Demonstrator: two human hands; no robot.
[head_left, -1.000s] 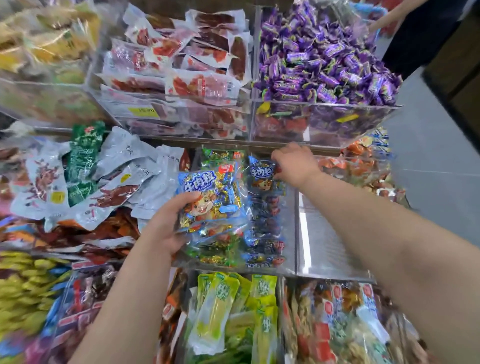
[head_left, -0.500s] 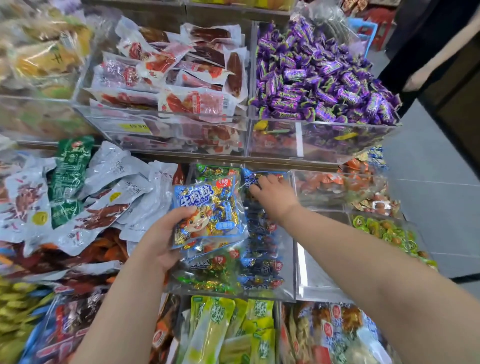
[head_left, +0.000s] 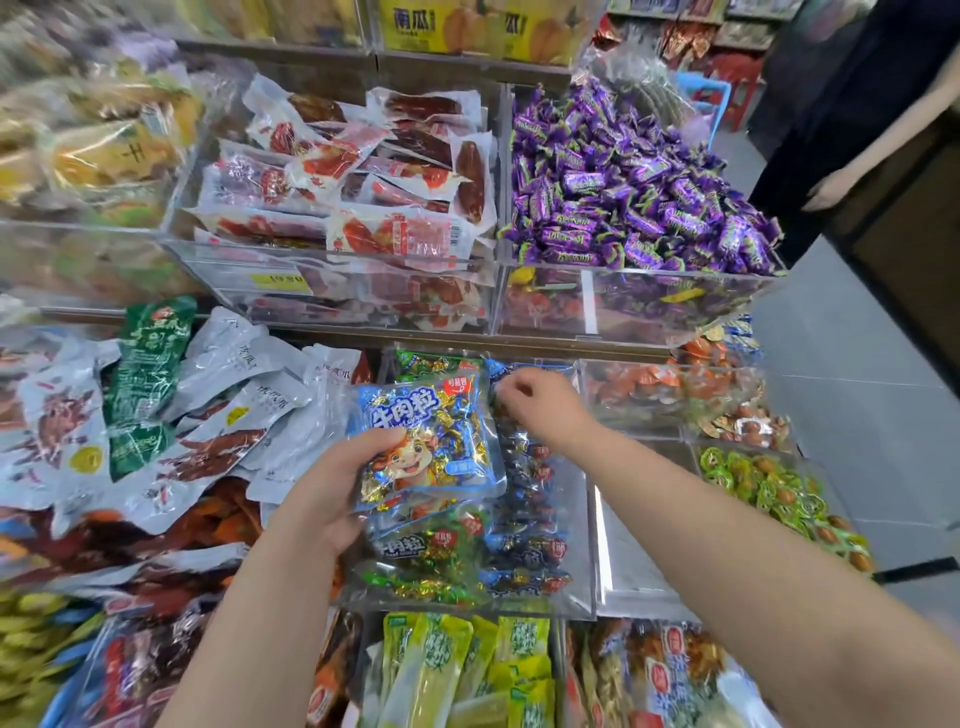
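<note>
Gripping blue snack bag (head_left: 426, 441), left hand (head_left: 332, 499) is curling thumb across it, holding it over 9 o'clock side of clear bin (head_left: 591, 561), ready for slotting in | right hand (head_left: 537, 408) is pinching dark-blue packet (head_left: 498, 382) at bin's 12 o'clock end, likely opening a gap.

Low shelf (head_left: 467, 340) over crammed bin (head_left: 592, 571)

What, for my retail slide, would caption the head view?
Left hand holds a blue snack bag over a clear bin; right hand reaches the dark packets inside.
</note>
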